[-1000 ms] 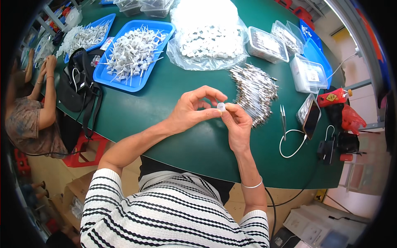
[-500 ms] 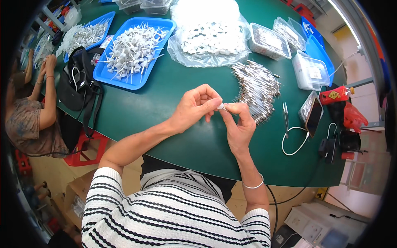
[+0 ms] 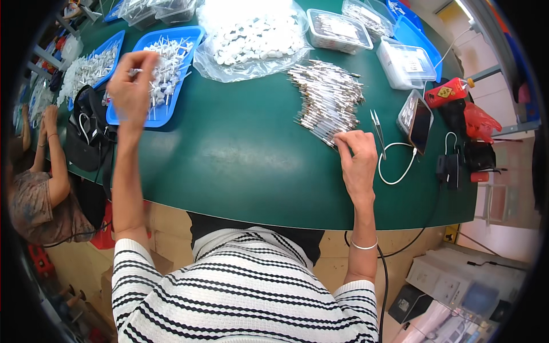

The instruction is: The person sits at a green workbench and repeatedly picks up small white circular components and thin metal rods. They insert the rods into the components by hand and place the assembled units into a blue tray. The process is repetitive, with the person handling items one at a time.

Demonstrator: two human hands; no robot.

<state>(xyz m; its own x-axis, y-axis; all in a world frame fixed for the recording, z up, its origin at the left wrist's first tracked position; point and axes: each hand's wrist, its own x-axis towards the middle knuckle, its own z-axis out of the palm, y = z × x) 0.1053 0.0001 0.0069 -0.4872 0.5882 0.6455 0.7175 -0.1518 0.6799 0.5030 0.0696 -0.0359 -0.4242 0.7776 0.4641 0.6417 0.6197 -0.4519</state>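
My left hand [image 3: 130, 91], smeared by motion, is over the blue tray [image 3: 174, 116] of white-capped pieces with thin stems [image 3: 166, 71]. Its fingers are curled together, and a small whitish bit shows between them, too blurred to name. On the right, my right hand [image 3: 359, 163] is at the near edge of a pile of thin silvery rods [image 3: 326, 97]. Thumb and forefinger pinch the end of one rod there. Beyond the pile, a clear plastic bag [image 3: 214, 71] holds many white caps [image 3: 251, 46].
Tweezers [image 3: 377, 132], a white cable [image 3: 400, 180] and a phone [image 3: 420, 126] on a clear box lie to the right. Clear tubs [image 3: 338, 31] stand at the back. A red bottle [image 3: 449, 92] is at the far right. A black bag [image 3: 88, 128] and another person [image 3: 46, 188] are on the left.
My hands were together at the middle, holding a small white-capped piece. They have parted: the left moved out to the blue tray, the right to the rod pile. The view has shifted.
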